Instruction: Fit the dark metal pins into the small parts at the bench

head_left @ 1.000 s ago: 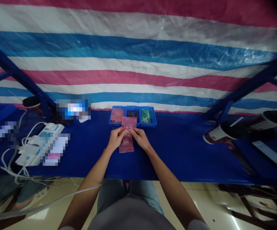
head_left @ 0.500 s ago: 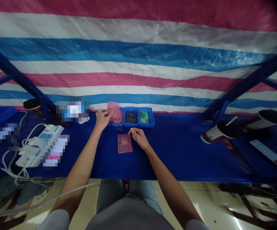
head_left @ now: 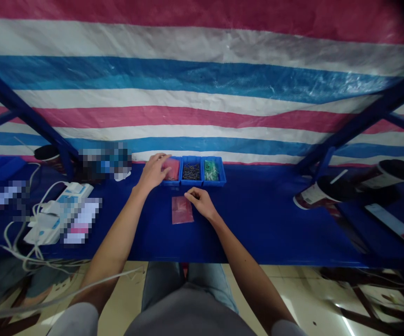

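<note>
While holding left hand (head_left: 151, 173) open over pink bags (head_left: 174, 169) in left bin (head_left: 172, 183), might drag extras through cling; with right hand (head_left: 202, 200) curled by near pink bag (head_left: 182, 212), cannot tell if pinching; might skew it.

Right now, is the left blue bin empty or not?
Not empty. Pink bags show inside the left bin, beside the left hand's fingers. Can't tell how many.
</note>
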Motion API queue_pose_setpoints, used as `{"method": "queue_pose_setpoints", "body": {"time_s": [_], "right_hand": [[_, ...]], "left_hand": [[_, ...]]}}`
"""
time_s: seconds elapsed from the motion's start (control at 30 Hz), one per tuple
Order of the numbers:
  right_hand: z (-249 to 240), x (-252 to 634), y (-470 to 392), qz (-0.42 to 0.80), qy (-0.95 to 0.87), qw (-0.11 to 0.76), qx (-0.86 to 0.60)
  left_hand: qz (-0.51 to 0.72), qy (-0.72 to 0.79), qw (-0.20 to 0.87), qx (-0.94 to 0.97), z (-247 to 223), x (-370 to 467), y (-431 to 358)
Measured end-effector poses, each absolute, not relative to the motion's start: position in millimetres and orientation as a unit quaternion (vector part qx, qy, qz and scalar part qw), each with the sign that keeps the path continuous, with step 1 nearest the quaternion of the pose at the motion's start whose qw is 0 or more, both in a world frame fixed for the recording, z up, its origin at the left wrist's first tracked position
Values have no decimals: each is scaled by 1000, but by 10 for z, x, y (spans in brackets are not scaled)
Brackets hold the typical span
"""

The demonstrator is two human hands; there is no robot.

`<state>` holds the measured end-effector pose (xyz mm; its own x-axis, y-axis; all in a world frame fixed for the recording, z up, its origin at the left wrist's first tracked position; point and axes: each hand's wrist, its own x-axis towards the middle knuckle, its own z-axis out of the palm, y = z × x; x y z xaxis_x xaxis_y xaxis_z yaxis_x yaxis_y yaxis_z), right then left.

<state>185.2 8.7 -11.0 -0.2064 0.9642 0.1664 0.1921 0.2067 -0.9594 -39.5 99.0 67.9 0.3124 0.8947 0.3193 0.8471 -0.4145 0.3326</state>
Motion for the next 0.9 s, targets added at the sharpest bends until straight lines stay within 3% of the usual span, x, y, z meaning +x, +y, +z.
{"method": "queue_pose_setpoints", "body": {"time_s": [0.2, 0.4, 0.57, 0.77, 0.9], "right_hand": [[-130, 1850, 78, 297, -754, 380, -446], [-124, 1856, 77, 238, -831, 273, -422], [-114, 1840, 54, 198, -848, 253, -421], [-148, 1837, 86, 254, -816, 268, -444], [-172, 1880, 98, 344, -756, 311, -461]], "left_hand": [[29, 539, 97, 836, 462, -312, 1139], [-36, 555, 95, 825, 347, -217, 1147], [-91, 581, 124, 799, 426, -94, 1163], [-50, 595, 98, 796, 529, -58, 1161], [126, 567, 44, 813, 639, -97, 960]]}}
